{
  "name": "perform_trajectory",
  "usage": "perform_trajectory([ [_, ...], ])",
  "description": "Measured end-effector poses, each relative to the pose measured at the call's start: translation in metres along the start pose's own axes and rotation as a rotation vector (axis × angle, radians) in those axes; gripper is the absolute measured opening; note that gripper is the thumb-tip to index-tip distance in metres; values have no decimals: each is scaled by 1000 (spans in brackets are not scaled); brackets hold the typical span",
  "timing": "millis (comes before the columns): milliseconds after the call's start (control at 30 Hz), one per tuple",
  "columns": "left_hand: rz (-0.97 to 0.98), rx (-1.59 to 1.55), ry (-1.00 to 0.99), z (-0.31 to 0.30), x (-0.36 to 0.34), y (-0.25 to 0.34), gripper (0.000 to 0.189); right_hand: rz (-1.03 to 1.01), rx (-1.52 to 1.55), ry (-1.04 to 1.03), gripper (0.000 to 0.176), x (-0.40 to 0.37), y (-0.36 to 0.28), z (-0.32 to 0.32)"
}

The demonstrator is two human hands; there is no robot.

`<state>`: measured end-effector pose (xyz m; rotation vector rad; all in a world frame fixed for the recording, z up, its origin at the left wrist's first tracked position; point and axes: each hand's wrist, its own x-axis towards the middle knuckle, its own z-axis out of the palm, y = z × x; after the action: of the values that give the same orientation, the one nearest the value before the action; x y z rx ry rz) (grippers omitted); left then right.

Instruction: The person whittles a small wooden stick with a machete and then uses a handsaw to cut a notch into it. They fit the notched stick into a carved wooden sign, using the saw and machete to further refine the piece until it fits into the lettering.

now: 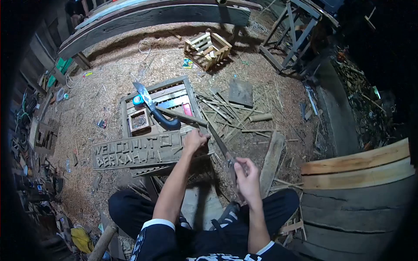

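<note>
My left hand (195,141) is closed at the near right corner of a low slatted wooden table, pressing down the end of a thin wood strip (185,116). In my right hand (248,176), fingers and thumb pinch a long, narrow, saw-like blade (221,144); its far end meets the strip just beyond my left hand. A machete (150,102) with a curved black handle lies across the slatted table (190,93). Left of my left hand is a wooden sign board (126,164) bearing raised letters made of stick pieces.
On the table are a small wooden box (139,121), a blue round container (138,100) and a red item (187,109). Cut sticks (220,108) and a square board (241,92) lie to the right. A slatted crate (208,50) stands beyond; planks (357,172) lie at right.
</note>
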<state>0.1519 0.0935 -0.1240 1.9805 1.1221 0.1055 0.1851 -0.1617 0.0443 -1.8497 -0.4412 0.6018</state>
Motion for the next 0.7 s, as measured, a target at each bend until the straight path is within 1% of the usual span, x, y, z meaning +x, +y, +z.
perform_trajectory([
  [33,-36,-16,-46,-4,-2,4,53,24,-51,-27,25,4,-8,-7],
  [67,-26,-20,-46,-4,-3,8,53,18,-54,-19,25,1,-15,-10],
  [133,-26,-5,-2,-4,-6,6,53,11,95,49,26,-4,-28,-11],
  [167,-49,58,10,-3,-4,7,53,-27,90,96,28,-5,-29,-8],
  [200,-50,58,15,-5,-4,9,53,-30,91,92,28,-2,-24,0],
  [267,-67,14,-48,-10,-5,11,53,-13,219,109,29,11,4,27],
  [300,-64,1,-65,-12,-7,14,52,-76,93,109,28,23,28,37],
  [333,-62,-13,-75,-11,-7,12,50,-52,153,54,28,29,33,46],
  [433,-15,-8,-36,-7,-2,3,50,-13,188,38,29,42,41,63],
  [500,-10,4,-27,-3,-1,3,50,-92,79,63,29,49,47,65],
  [600,11,9,7,-2,-4,0,54,-116,-4,62,30,57,55,68],
  [667,19,-22,-24,-3,-5,2,54,-69,8,58,30,43,56,60],
  [700,38,11,37,-2,-6,3,53,-41,26,54,30,39,50,58],
])
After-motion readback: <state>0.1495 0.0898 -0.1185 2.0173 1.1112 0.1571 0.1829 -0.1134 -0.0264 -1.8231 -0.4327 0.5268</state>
